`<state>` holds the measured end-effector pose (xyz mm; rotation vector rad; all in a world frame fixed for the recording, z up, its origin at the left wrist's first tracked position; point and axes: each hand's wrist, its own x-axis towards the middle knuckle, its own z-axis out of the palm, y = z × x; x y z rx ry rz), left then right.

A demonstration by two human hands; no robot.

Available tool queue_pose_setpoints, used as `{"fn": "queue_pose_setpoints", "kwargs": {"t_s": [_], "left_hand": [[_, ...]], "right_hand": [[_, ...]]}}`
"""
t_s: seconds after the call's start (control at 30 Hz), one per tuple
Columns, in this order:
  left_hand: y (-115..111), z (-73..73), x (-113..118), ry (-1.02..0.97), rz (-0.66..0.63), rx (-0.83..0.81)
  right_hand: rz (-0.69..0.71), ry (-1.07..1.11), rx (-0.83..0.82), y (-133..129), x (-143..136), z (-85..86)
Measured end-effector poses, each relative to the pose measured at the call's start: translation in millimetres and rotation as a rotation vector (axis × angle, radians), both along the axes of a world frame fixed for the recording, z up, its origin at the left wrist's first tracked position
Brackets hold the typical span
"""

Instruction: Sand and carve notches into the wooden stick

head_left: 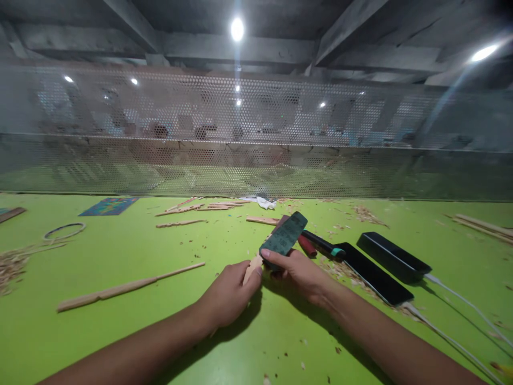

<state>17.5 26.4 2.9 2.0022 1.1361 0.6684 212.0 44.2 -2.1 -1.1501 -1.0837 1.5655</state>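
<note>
Near the middle of the table, my left hand point(232, 291) is closed around a pale carved piece of wood point(253, 267). My right hand point(298, 272) grips a dark green strip of sandpaper point(284, 235), its thumb lying on top. The sandpaper's lower end meets the wood between my hands; the exact contact is hidden by the fingers. Just behind the sandpaper lie a dark red handle-like piece point(307, 246) and a black tool handle with a teal band point(324, 245), both partly covered.
A long carved stick point(128, 289) lies at left on the green table point(168, 347). Several carved pieces point(212, 207) lie farther back. Right of my hand are a phone point(372, 272) and a black power bank-like block point(393, 256), with white cables. Wood shavings point(12, 270) are scattered about; a perforated metal screen point(256, 160) stands behind.
</note>
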Motion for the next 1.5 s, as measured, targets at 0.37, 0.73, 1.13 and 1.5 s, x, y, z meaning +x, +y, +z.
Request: {"fn": "queue_pose_setpoints", "kwargs": {"t_s": [0.37, 0.73, 1.13, 1.5], "left_hand": [[0, 2.9, 2, 0.014, 0.031, -0.028], [0, 1.4, 1, -0.017, 0.018, -0.027], [-3, 6.3, 2, 0.007, 0.021, -0.057], [2, 2.2, 2, -0.051, 0.071, -0.104]], "right_hand": [[-0.122, 0.009, 0.008, 8, 8, 5.4], [-0.079, -0.019, -0.012, 0, -1, 4.6], [-0.252, 0.078, 0.025, 16, 19, 19.6], [-0.152, -0.004, 0.018, 16, 26, 22.5]]}}
